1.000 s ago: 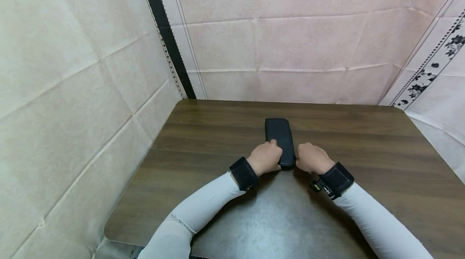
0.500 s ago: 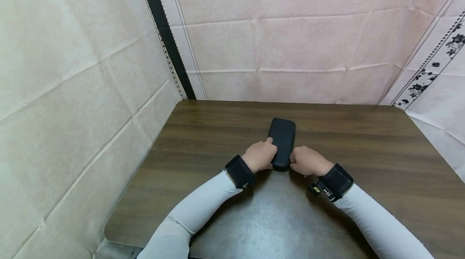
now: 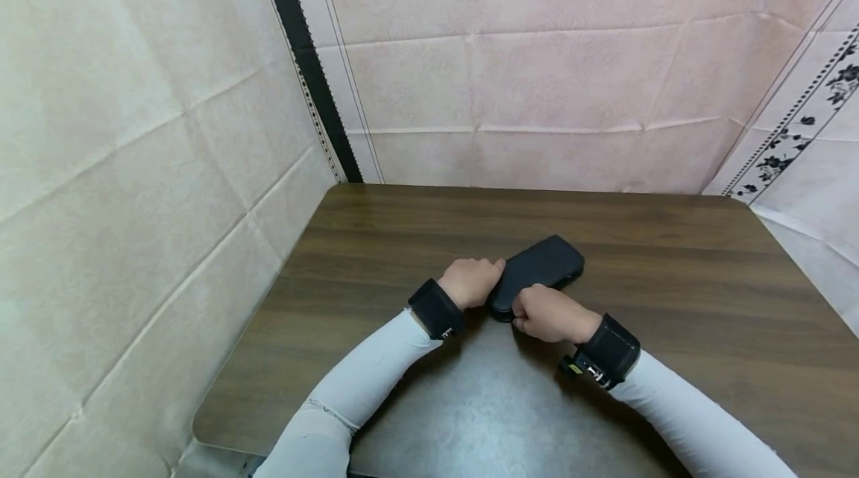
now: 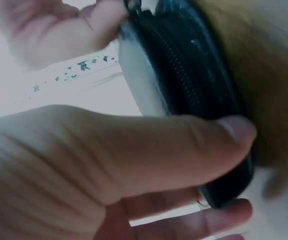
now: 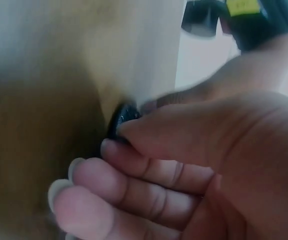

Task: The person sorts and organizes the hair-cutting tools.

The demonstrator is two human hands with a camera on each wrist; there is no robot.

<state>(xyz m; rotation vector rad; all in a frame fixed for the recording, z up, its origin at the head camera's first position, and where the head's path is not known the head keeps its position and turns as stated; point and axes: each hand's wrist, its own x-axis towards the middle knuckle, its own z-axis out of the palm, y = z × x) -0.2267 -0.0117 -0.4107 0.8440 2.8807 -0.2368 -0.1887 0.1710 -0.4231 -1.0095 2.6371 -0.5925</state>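
A black zippered case [image 3: 542, 268], long with rounded corners, lies slantwise over the table, its far end pointing right. My left hand [image 3: 468, 282] grips its near left side; in the left wrist view the thumb [image 4: 184, 150] lies across the edge, with fingers on the other side. The zipper [image 4: 176, 65] along that edge looks closed. At the near end, my right hand [image 3: 552, 314] pinches the zipper pull between thumb and curled forefinger, the pull mostly hidden by the fingers. A dark bit of the case end [image 5: 119, 120] shows beside the right fingertips.
The brown wood-grain table [image 3: 396, 232] has rounded corners and a glossy patch near its front. Pale cloth hangs [image 3: 564, 75] behind and along both sides. Black bands [image 3: 456, 314] with small devices circle both wrists.
The case has swung clockwise from nearly straight ahead to slanting right. My left hand has shifted left and slightly away; my right hand has moved left and a little nearer.
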